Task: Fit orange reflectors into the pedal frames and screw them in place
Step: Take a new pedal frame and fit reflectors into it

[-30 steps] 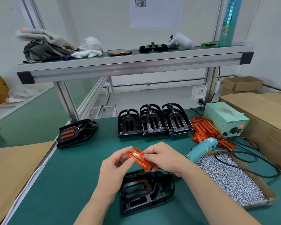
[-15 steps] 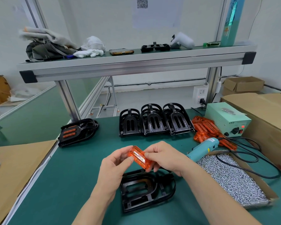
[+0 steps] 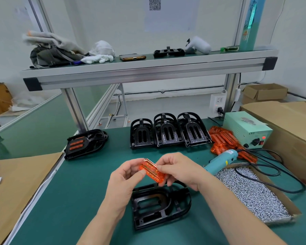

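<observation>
Orange reflector (image 3: 152,171), pinched by both the left hand (image 3: 126,176) and right hand (image 3: 179,169), slants upper-left to lower-right above a black pedal frame (image 3: 159,206) on the surface (image 3: 74,200).

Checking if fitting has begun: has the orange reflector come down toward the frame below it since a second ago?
No. The orange reflector stays just as far above the pedal frame, no lower.

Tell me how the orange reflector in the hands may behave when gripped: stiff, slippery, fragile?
Probably stiff: the orange reflector shows no bend, pinched between left hand and right hand. Its glossy surface may be slippery. Likely light: a pinch carries it.
</observation>
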The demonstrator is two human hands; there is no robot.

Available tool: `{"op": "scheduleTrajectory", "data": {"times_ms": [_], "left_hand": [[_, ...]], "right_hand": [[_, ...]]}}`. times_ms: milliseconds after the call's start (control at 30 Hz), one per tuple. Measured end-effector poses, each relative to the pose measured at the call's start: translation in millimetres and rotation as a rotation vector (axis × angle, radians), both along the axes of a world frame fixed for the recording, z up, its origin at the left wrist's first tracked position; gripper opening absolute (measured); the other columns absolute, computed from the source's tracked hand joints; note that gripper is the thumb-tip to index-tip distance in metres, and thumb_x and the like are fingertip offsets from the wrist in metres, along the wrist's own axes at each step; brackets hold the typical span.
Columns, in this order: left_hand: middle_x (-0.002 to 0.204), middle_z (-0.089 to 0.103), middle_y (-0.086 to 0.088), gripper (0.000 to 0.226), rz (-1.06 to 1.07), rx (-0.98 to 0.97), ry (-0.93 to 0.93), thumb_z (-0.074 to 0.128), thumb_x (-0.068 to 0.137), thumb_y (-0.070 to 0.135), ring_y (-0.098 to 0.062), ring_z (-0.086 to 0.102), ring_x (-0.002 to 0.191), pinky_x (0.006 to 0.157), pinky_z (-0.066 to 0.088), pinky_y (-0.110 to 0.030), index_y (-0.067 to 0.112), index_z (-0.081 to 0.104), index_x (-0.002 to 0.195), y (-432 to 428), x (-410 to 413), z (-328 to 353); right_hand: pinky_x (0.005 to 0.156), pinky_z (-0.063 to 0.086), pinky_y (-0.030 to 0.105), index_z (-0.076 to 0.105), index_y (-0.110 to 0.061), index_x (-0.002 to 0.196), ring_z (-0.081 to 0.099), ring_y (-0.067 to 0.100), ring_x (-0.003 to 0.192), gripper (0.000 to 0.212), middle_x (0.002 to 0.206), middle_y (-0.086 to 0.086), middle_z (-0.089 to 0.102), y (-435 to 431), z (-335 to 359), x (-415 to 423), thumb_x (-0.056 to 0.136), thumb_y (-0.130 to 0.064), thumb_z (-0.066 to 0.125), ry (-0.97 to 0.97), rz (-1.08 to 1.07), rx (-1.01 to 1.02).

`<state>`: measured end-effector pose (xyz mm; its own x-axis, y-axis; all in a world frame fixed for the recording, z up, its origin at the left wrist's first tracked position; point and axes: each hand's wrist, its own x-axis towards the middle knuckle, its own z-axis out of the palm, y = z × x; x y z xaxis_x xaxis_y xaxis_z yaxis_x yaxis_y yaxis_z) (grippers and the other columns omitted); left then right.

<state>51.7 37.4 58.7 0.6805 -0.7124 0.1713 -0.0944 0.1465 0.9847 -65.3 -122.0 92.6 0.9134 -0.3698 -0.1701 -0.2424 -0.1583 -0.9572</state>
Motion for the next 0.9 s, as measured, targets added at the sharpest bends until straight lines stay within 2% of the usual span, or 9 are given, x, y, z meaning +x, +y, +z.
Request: {"op": "scheduleTrajectory", "data": {"times_ms": [67,167,267,400,500,567,667,833,900], "left_hand": [[0.099,0.075,-0.008,0.044,-0.048,0.044,-0.019,0.072,0.085,0.000,-0.016,0.067,0.095,0.090,0.051,-0.025,0.026,0.069,0.120,2.5,1.6,2.1],[0.097,0.073,-0.009,0.045,-0.108,0.174,-0.213,0.078,0.082,0.005,-0.016,0.067,0.093,0.095,0.050,-0.031,0.033,0.070,0.116,7.1,6.8,6.8],[0.100,0.074,-0.001,0.042,-0.071,0.277,-0.397,0.082,0.078,0.006,-0.012,0.066,0.101,0.097,0.046,-0.026,0.030,0.069,0.110,9.7,9.1,9.9],[0.100,0.067,0.012,0.038,-0.073,0.431,-0.577,0.086,0.072,0.017,-0.002,0.060,0.102,0.094,0.042,-0.020,0.034,0.066,0.100,16.4,12.6,5.3],[0.095,0.061,0.015,0.032,-0.130,0.601,-0.697,0.080,0.063,0.040,-0.002,0.053,0.098,0.091,0.042,-0.025,0.038,0.062,0.090,24.9,14.7,-0.2],[0.093,0.058,0.015,0.033,-0.167,0.697,-0.742,0.074,0.060,0.049,-0.005,0.050,0.097,0.090,0.042,-0.028,0.040,0.059,0.087,27.3,13.0,-2.4],[0.093,0.054,0.016,0.034,-0.203,0.794,-0.797,0.075,0.065,0.050,-0.007,0.047,0.097,0.092,0.040,-0.029,0.040,0.057,0.092,27.0,9.9,-5.1],[0.095,0.053,0.017,0.041,-0.221,0.805,-0.776,0.075,0.069,0.050,-0.006,0.046,0.100,0.096,0.039,-0.030,0.041,0.063,0.107,27.4,9.7,-7.2],[0.094,0.052,0.016,0.040,-0.232,0.798,-0.789,0.074,0.069,0.051,-0.007,0.045,0.099,0.096,0.038,-0.031,0.042,0.065,0.107,26.5,8.1,-7.6]], "right_hand": [[0.050,0.048,0.020,0.067,-0.007,0.097,0.070,0.018,0.064,0.010,0.077,0.007,0.073,-1.7,0.5,-0.5,0.100,-0.008,0.057,-0.008,-0.013,-0.052],[0.054,0.054,0.023,0.075,-0.015,0.092,0.069,0.016,0.063,0.011,0.080,0.002,0.074,-6.4,3.4,0.0,0.094,-0.013,0.065,0.010,-0.043,-0.383],[0.073,0.057,0.029,0.079,-0.023,0.091,0.067,0.015,0.074,0.011,0.081,-0.006,0.073,-9.9,8.6,3.6,0.090,-0.019,0.069,0.055,-0.005,-0.645],[0.068,0.040,0.020,0.077,-0.024,0.090,0.055,0.002,0.069,0.008,0.071,-0.016,0.063,-1.9,7.6,8.4,0.087,-0.019,0.071,0.096,0.096,-0.745],[0.072,0.042,0.025,0.076,-0.022,0.090,0.056,0.010,0.079,0.008,0.083,-0.009,0.067,10.1,-3.6,13.7,0.086,-0.019,0.071,0.141,0.179,-0.852],[0.074,0.042,0.028,0.077,-0.022,0.089,0.058,0.016,0.089,0.006,0.083,-0.009,0.058,16.7,-12.4,16.9,0.086,-0.021,0.072,0.166,0.225,-0.910],[0.073,0.039,0.030,0.078,-0.021,0.088,0.056,0.019,0.094,0.006,0.079,-0.010,0.044,21.7,-21.1,19.8,0.086,-0.021,0.072,0.170,0.257,-0.944],[0.075,0.044,0.034,0.076,-0.021,0.085,0.056,0.020,0.095,0.005,0.084,-0.008,0.048,25.8,-24.3,20.8,0.086,-0.023,0.072,0.145,0.267,-0.982],[0.074,0.040,0.033,0.069,-0.023,0.079,0.054,0.021,0.097,0.008,0.086,-0.007,0.045,27.8,-27.0,20.2,0.086,-0.025,0.072,0.139,0.249,-0.997]]}}
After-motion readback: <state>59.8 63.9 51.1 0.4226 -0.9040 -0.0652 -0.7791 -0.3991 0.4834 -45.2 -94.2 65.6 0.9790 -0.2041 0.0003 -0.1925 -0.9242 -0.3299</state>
